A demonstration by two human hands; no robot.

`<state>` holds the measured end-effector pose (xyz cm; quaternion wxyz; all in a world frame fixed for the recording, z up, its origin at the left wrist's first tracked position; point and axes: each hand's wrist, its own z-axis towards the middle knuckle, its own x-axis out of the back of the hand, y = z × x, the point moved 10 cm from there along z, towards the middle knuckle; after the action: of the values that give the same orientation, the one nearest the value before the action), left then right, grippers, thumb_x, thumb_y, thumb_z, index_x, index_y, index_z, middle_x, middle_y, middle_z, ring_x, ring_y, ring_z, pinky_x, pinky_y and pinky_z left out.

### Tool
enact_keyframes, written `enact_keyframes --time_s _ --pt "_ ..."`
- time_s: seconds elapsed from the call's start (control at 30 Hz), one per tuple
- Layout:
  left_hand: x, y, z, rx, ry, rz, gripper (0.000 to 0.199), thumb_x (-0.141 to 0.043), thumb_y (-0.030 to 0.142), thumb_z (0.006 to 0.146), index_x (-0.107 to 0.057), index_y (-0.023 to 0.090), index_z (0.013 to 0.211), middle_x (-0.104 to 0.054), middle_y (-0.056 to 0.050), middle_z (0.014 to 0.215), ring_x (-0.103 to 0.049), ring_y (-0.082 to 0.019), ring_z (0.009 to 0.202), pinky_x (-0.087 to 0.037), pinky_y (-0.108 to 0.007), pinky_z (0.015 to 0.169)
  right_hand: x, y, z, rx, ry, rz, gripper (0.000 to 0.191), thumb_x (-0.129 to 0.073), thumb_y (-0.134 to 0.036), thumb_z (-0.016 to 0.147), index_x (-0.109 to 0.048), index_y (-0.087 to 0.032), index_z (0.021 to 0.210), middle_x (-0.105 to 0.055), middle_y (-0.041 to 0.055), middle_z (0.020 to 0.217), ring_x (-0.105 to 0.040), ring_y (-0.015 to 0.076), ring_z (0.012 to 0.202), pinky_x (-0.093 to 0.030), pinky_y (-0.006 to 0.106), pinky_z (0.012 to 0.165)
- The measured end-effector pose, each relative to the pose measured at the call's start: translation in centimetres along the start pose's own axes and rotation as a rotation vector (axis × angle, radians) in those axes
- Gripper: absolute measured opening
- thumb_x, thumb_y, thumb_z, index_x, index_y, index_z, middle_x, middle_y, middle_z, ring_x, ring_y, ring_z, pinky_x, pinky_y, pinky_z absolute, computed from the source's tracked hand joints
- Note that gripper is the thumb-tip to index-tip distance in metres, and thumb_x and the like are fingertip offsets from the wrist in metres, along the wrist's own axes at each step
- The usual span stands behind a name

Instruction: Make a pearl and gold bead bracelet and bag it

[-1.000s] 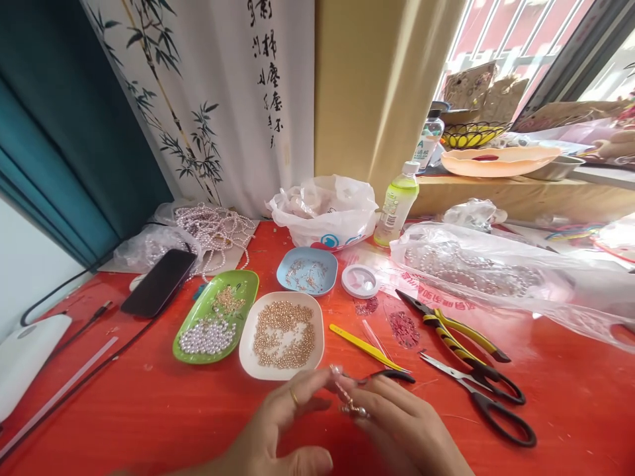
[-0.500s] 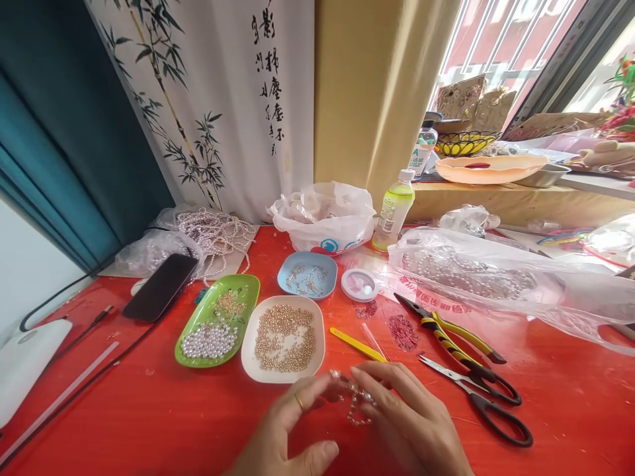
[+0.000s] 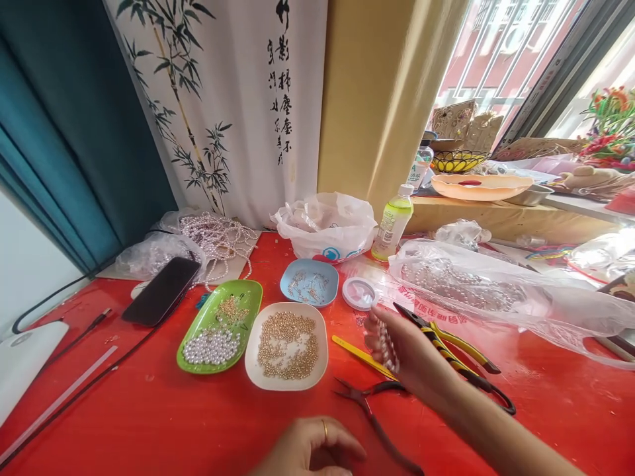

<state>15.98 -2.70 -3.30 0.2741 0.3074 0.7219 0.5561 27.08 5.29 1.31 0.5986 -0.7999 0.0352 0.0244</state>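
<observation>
My right hand (image 3: 404, 340) is raised over the table, right of the cream dish, its fingers closed around a beaded strand (image 3: 386, 347) that hangs down in a loop. Lower down, at the bottom edge, my left hand (image 3: 312, 444) has a ring on one finger. Its fingers are loosely bent, with a gap to the thumb, and nothing shows in it. Between the hands lie small pliers (image 3: 370, 406) with dark handles. The cream dish (image 3: 252, 354) holds gold beads (image 3: 288, 344). Close to my right hand are yellow tweezers (image 3: 360, 355) and yellow-black pliers (image 3: 449, 340).
A green tray (image 3: 198, 327) carries pearl and gold beads; a blue dish (image 3: 288, 272) holds small pins. Behind them stand a plastic bag (image 3: 327, 231) and a bottle (image 3: 393, 221). A phone (image 3: 161, 291) lies left. Bagged bead strands (image 3: 461, 281) lie right, above scissors partly behind my arm.
My hands have come apart. The right one moved up and away with the beaded strand; the left dropped slightly towards the bottom edge. The small dark-handled pliers now show. The view shifted a little.
</observation>
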Motion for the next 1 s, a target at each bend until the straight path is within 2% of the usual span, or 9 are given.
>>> enact_keyframes --time_s 0.1,0.2,0.23,0.3,0.37,0.5,0.63,0.8,1.0 --pt "0.3 0.3 0.2 -0.031 0.007 0.068 0.041 -0.057 0.042 0.066 -0.065 0.01 0.092 -0.06 -0.013 0.092 -0.056 -0.022 0.084 -0.042 -0.033 0.076 0.2 -5.8 4.1 0.287 0.129 -0.997 0.033 -0.032 -0.043 0.085 -0.051 -0.018 0.076 -0.055 0.0012 0.062 -0.054 0.0116 0.054 -0.039 0.021 0.047" --pt "0.0 0.9 0.2 -0.067 -0.021 0.14 0.037 -0.056 0.039 0.068 -0.066 0.011 0.091 -0.061 -0.012 0.092 -0.056 -0.021 0.085 -0.042 -0.032 0.077 0.7 -7.8 8.9 0.269 0.222 -1.252 0.018 -0.045 -0.028 0.083 -0.056 -0.014 0.087 -0.058 0.0112 0.094 -0.056 0.0201 0.085 -0.043 0.028 0.067" --pt "0.0 1.0 0.2 -0.07 -0.029 0.156 0.036 -0.055 0.039 0.069 -0.066 0.012 0.091 -0.062 -0.012 0.092 -0.056 -0.021 0.085 -0.042 -0.031 0.077 1.1 -8.0 10.3 0.235 0.245 -1.319 0.018 -0.047 -0.025 0.083 -0.056 -0.012 0.092 -0.056 0.0128 0.099 -0.055 0.0212 0.09 -0.043 0.032 0.071" --pt "-0.2 0.9 0.2 -0.074 -0.041 0.169 0.036 -0.054 0.04 0.071 -0.066 0.013 0.091 -0.062 -0.011 0.091 -0.057 -0.019 0.083 -0.043 -0.029 0.076 1.8 -7.7 12.6 0.155 0.267 -1.432 0.028 -0.047 -0.028 0.083 -0.049 -0.015 0.107 -0.052 0.0074 0.108 -0.054 0.0177 0.089 -0.045 0.037 0.074" --pt "-0.3 0.6 0.2 -0.088 -0.05 0.164 0.037 -0.054 0.043 0.071 -0.066 0.015 0.092 -0.063 -0.011 0.091 -0.058 -0.018 0.082 -0.044 -0.027 0.074 2.5 -7.1 14.0 0.094 0.273 -1.515 0.028 -0.047 -0.028 0.083 -0.049 -0.016 0.108 -0.052 0.0069 0.109 -0.054 0.0175 0.09 -0.046 0.038 0.074" --pt "-0.3 0.3 0.3 -0.113 -0.069 0.165 0.043 -0.053 0.048 0.07 -0.066 0.014 0.094 -0.062 -0.012 0.092 -0.058 -0.018 0.081 -0.045 -0.026 0.073 3.9 -5.6 14.7 0.012 0.308 -1.612 0.028 -0.047 -0.028 0.083 -0.049 -0.016 0.108 -0.052 0.0067 0.108 -0.054 0.0175 0.09 -0.046 0.038 0.074" --pt "-0.3 1.0 0.0 -0.124 -0.089 0.192 0.036 -0.05 0.043 0.074 -0.065 0.018 0.095 -0.063 -0.009 0.093 -0.058 -0.018 0.084 -0.044 -0.025 0.076 4.8 -5.4 13.8 0.035 0.389 -1.603 0.028 -0.047 -0.028 0.083 -0.049 -0.016 0.107 -0.053 0.0064 0.107 -0.054 0.0171 0.089 -0.046 0.037 0.074" --pt "-0.2 1.8 -0.3 -0.148 -0.083 0.192 0.03 -0.051 0.037 0.075 -0.066 0.02 0.095 -0.065 -0.007 0.092 -0.058 -0.018 0.084 -0.043 -0.025 0.076 3.8 -8.7 11.3 0.285 0.474 -1.419 0.031 -0.044 -0.038 0.081 -0.065 -0.015 0.083 -0.063 0.0106 0.079 -0.057 0.0228 0.077 -0.041 0.033 0.063" --pt "0.7 2.4 -0.6 -0.08 0.008 0.09 0.023 -0.054 0.029 0.072 -0.068 0.017 0.086 -0.066 -0.006 0.086 -0.058 -0.017 0.081 -0.043 -0.026 0.073 2.1 -13.2 4.7 0.632 0.487 -0.987 0.049 -0.028 -0.051 0.082 -0.058 -0.019 0.105 -0.052 -0.0014 0.056 -0.046 0.011 0.05 -0.033 0.022 0.047"
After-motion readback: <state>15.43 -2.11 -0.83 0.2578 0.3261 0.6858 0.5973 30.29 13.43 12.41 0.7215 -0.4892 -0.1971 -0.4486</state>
